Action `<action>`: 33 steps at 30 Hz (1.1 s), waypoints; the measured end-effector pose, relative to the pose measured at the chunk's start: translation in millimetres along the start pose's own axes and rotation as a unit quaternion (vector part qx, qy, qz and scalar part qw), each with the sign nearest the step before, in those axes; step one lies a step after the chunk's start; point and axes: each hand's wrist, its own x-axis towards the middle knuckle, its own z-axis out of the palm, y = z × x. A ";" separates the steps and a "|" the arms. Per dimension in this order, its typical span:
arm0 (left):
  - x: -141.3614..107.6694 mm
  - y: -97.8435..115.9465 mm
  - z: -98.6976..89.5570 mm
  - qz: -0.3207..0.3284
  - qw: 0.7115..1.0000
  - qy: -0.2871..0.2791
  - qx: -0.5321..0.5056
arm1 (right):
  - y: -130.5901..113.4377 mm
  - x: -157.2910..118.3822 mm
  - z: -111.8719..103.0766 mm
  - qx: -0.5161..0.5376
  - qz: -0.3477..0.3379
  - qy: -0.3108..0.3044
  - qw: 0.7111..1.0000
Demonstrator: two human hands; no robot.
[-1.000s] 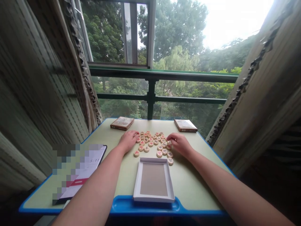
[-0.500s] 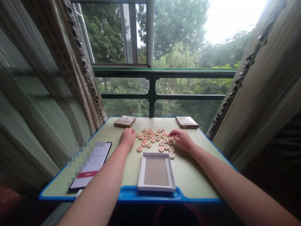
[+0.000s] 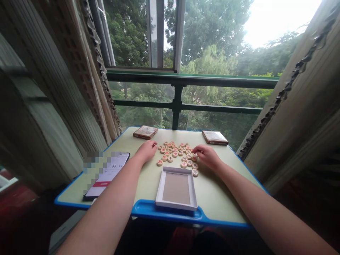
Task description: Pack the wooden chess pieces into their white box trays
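Observation:
Several round wooden pieces (image 3: 175, 154) with red or black characters lie spread over the middle of the pale green table (image 3: 223, 191). Just left of them is my left hand (image 3: 148, 150), its fingers slightly apart and holding nothing. My right hand (image 3: 208, 155) rests at the right edge of the pieces, its fingertips curled by the nearest ones; whether it grips one is too small to tell. An open white box tray (image 3: 176, 187) with a brown bottom lies in front of the pieces, near the table's front edge.
A flat brown box (image 3: 145, 132) lies at the back left and another flat box (image 3: 215, 137) at the back right. A phone (image 3: 107, 177) lies at the left, beside my left forearm. The table's blue rim has a shallow trough (image 3: 143, 209) at the front.
The view has shifted and tilted a little. My left hand has opened from a closed shape and stands slightly away from the pieces. My right hand stays by the right-hand pieces.

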 end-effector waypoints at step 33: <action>-12.8 24.6 -6.4 -0.041 0.997 -0.034 -0.058 | -44.3 -12.4 -0.1 0.005 -0.124 -0.155 0.980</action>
